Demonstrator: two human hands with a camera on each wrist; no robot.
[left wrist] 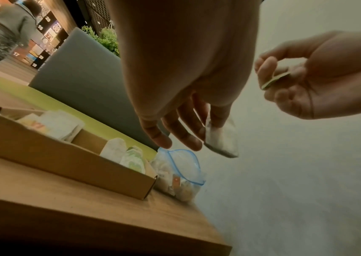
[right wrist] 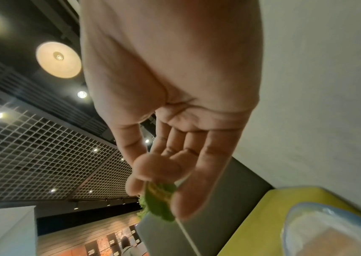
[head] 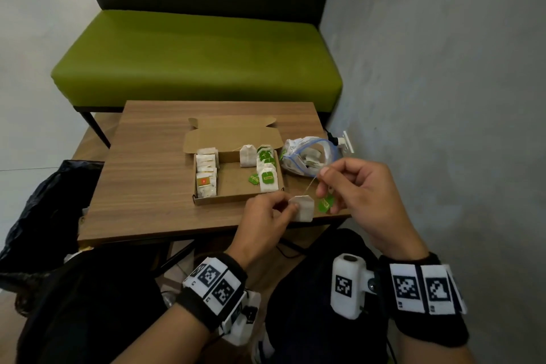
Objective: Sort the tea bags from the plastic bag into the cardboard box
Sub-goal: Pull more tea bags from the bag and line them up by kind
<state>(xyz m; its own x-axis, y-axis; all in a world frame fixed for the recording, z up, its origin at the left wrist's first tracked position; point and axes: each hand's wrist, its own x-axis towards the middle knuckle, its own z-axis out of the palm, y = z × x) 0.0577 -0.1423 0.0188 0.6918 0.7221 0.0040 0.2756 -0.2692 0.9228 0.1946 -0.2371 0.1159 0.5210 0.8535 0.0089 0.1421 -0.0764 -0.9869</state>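
The left hand [head: 267,217] pinches a white paper tea bag [head: 303,209] above the wooden table's [head: 141,186] near edge. The right hand [head: 359,195] pinches its green paper tag [head: 326,204], string [head: 310,185] between them. Just beyond sit the open brown cardboard box [head: 236,186] and the clear blue-zipped plastic bag [head: 307,156].

Matt cardboard box [head: 236,190], wood-grain table [head: 141,186], glossy plastic bag [head: 298,156]
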